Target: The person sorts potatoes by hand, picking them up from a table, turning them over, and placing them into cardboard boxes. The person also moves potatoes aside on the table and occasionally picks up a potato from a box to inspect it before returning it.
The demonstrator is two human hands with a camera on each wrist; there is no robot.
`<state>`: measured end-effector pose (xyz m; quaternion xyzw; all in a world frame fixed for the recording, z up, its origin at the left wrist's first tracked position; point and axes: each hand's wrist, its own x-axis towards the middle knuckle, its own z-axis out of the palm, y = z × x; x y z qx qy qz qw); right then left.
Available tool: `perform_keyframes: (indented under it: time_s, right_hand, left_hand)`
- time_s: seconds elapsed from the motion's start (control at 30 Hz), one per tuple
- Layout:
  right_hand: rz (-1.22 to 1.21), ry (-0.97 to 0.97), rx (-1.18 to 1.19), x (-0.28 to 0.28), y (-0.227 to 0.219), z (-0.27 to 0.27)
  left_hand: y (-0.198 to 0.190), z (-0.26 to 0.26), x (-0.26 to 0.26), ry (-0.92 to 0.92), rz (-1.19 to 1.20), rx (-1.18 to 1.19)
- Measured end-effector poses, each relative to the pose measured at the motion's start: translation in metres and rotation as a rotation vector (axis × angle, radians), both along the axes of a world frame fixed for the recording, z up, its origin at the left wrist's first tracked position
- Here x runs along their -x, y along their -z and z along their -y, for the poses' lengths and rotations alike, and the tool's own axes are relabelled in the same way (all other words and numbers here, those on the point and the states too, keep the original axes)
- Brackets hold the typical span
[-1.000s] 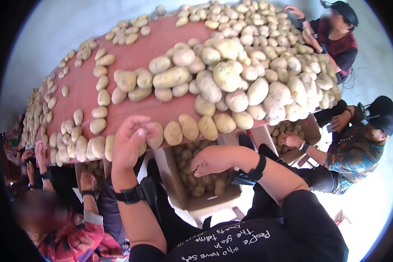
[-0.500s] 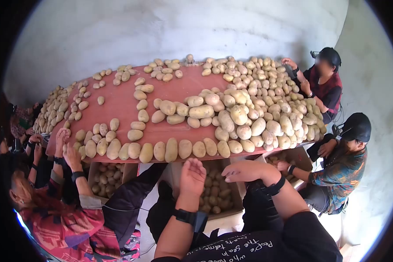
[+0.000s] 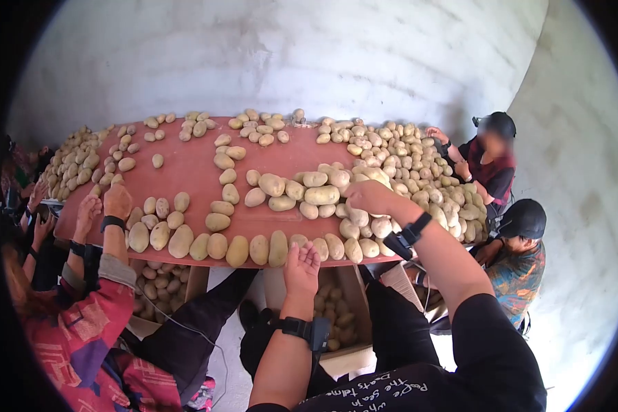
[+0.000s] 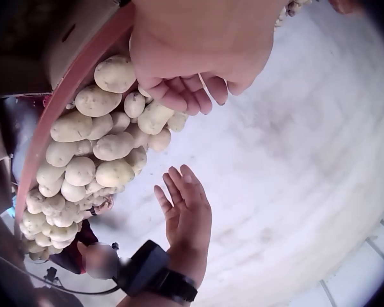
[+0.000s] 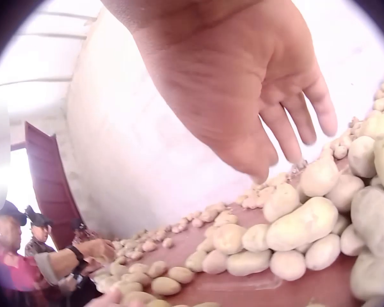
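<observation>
My right hand (image 3: 372, 197) reaches over the red table (image 3: 185, 158) at the left edge of the big potato pile (image 3: 419, 165). In the right wrist view, that hand (image 5: 243, 89) hangs above several potatoes (image 5: 304, 224) with its fingers extended and nothing in them. My left hand (image 3: 302, 269) is held at the table's front edge, palm up and fingers loosely bent, beside the front row of potatoes (image 3: 259, 249). The left wrist view shows the left hand (image 4: 201, 45) empty, its fingers drooping near the potatoes (image 4: 115, 73).
Cardboard boxes of potatoes (image 3: 336, 312) stand under the front edge. To the left, a person in a red patterned jacket (image 3: 82, 323) works at the table. Two people in dark caps, one in a patterned shirt (image 3: 529, 281), are at the right. A pale wall (image 3: 288, 62) rises behind.
My right hand has gone from above the box out over the potato pile. My left hand has dropped back from over the front row to the table edge. The head view has tilted upward.
</observation>
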<state>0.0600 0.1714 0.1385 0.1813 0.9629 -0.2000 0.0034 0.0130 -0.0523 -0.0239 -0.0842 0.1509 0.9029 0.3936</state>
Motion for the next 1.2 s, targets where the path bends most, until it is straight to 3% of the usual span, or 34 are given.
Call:
perform_keyframes:
  time_s: [0.1, 0.2, 0.37, 0.53, 0.63, 0.73, 0.77, 0.87, 0.97, 1.07, 1.1, 1.2]
  right_hand:
    - [-0.067, 0.057, -0.423, 0.040, 0.031, -0.034]
    - [-0.049, 0.104, -0.550, 0.070, 0.058, -0.054]
    - [-0.065, 0.089, -0.648, 0.089, 0.100, -0.070]
    - [0.134, 0.152, -0.613, 0.096, 0.086, -0.066]
    - [-0.071, 0.234, -0.429, 0.082, 0.076, -0.055]
    - [-0.374, 0.196, 0.108, 0.051, 0.067, -0.043]
    - [-0.472, 0.155, 0.479, 0.044, 0.085, -0.053]
    - [-0.487, 0.037, 1.600, 0.001, 0.078, -0.016]
    - [-0.411, -0.009, 1.797, -0.035, 0.093, 0.010]
    - [-0.368, 0.074, 1.746, -0.062, 0.100, 0.039]
    - [-0.331, 0.072, 1.660, -0.068, 0.101, 0.045]
    - [-0.153, -0.022, 1.055, -0.087, 0.111, 0.053]
  left_hand:
    - [0.008, -0.012, 0.009, -0.014, 0.017, -0.011]
    - [0.014, -0.015, 0.019, -0.042, 0.027, -0.017]
    - [0.006, -0.016, 0.015, 0.020, -0.025, -0.030]
    - [0.006, -0.013, 0.012, 0.051, -0.057, -0.044]
    - [0.011, -0.012, 0.011, 0.076, -0.094, -0.080]
    - [0.015, -0.016, 0.006, 0.146, -0.096, -0.066]
    - [0.014, -0.017, 0.003, 0.171, -0.106, -0.062]
    - [0.011, -0.022, -0.004, 0.255, -0.142, -0.079]
    - [0.014, -0.027, -0.012, 0.331, -0.197, -0.084]
    - [0.007, -0.023, -0.018, 0.501, -0.237, -0.005]
    - [0.003, -0.020, -0.021, 0.548, -0.216, 0.033]
    - [-0.006, -0.019, -0.027, 0.686, -0.193, 0.128]
